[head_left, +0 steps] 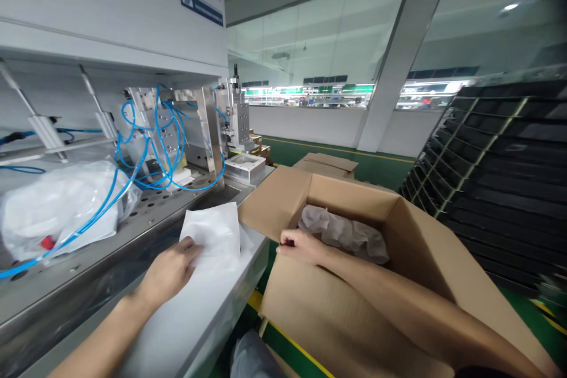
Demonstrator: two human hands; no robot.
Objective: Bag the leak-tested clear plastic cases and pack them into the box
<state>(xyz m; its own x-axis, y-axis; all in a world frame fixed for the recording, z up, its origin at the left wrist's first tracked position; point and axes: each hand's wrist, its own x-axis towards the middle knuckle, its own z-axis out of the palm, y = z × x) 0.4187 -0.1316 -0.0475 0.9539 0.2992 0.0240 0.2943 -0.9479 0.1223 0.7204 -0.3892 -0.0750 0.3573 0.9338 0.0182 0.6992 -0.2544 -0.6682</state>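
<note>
The left hand (170,271) lay half-open on a white sheet (212,233), with no firm grip evident, beside a perforated steel machine bed (84,230). The right hand (301,246), loosely curled, was over crumpled plastic wrap (343,233) in an open cardboard carton (425,248); any hold could not be determined. Black stacked trays (500,159) stood on a green floor (336,156) before glazed partitions (319,29).

The one head-worn camera looks forward and down from the near side of the cardboard box (349,198), close above the left hand (170,269) and right hand (301,246).
</note>
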